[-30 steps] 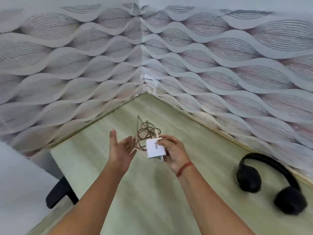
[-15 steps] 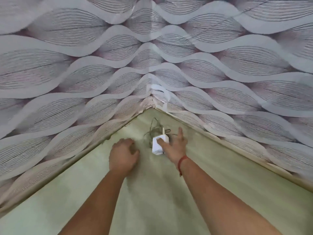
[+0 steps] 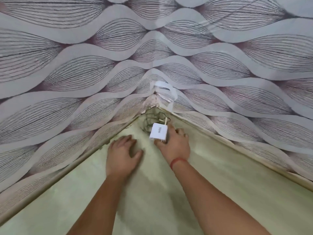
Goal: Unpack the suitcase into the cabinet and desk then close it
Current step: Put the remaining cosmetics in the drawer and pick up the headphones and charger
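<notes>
Charger [image 3: 158, 133] lies in the far corner of the counter [image 3: 169, 192], your right hand [image 3: 176, 145] gripping it, left hand [image 3: 122, 153] resting empty; closing the suitcase likely remains.

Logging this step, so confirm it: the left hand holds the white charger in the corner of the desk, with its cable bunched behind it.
Wrong hand. The head view shows the right hand holding the white charger; the left hand rests on the desk and holds nothing. The rest stands: the charger is in the corner of the desk, its cable bunched behind it.
</notes>
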